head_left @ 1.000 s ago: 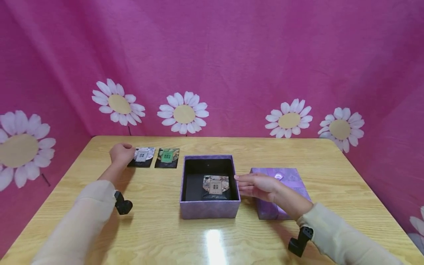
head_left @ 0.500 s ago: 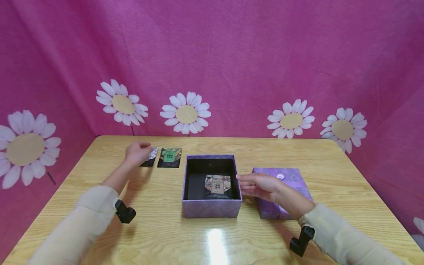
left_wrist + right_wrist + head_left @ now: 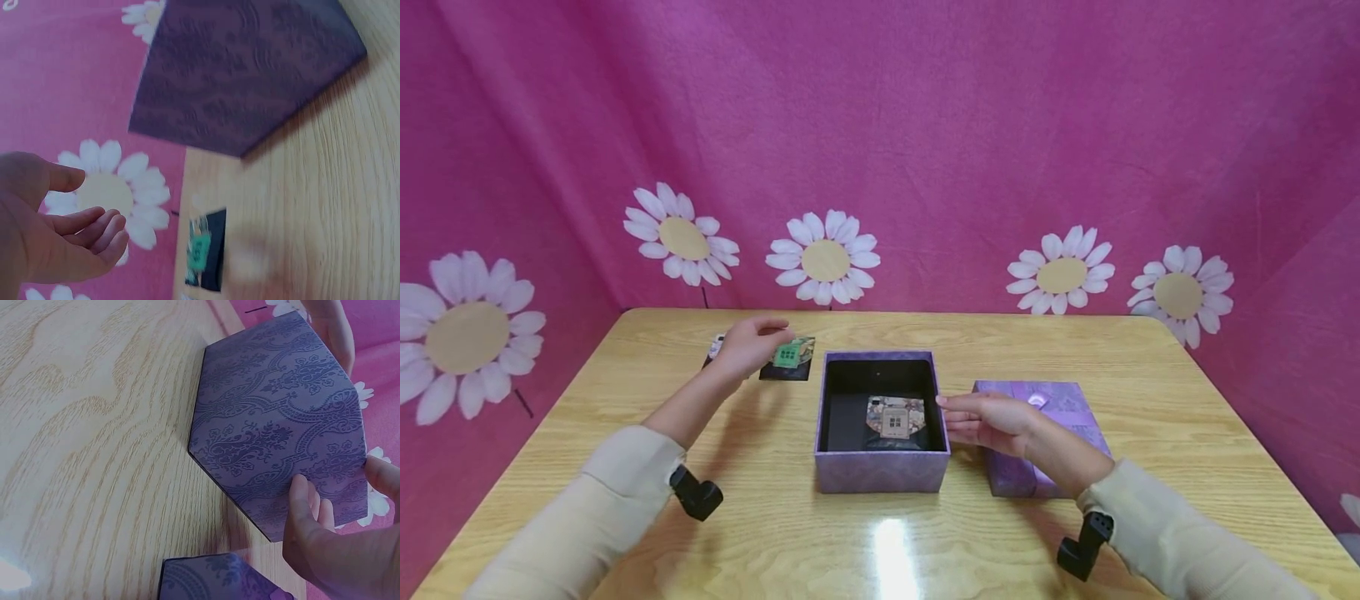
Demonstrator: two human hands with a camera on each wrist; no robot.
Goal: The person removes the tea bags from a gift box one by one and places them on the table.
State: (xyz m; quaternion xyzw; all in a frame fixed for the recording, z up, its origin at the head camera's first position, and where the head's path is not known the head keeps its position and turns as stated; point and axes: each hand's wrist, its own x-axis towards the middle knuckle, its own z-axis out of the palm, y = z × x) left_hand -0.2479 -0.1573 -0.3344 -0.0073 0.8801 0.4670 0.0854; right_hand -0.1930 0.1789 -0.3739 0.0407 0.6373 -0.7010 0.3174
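My left hand (image 3: 751,346) is above the left part of the table, fingers loosely bent, holding nothing. Below and beside it lies a flat black sachet with a green label (image 3: 787,357); in the left wrist view a gap shows between the hand (image 3: 69,225) and that sachet (image 3: 201,251). A white-patterned sachet (image 3: 717,345) is mostly hidden behind the hand. The fingers of my right hand (image 3: 992,421) touch the right wall of an uncovered purple box (image 3: 880,473), with one fingertip at its rim. Inside that box lies a floral sachet with a beige label (image 3: 895,421).
A purple lid with a ribbon bow (image 3: 1071,417) lies right of the box, partly under my right forearm. The wooden table (image 3: 760,517) ends at the back against a pink daisy-print curtain (image 3: 925,150).
My left hand has moved right from the white-patterned sachet to the green-labelled one, with nothing in it. The right hand stays at the box wall. The head view has shifted slightly.
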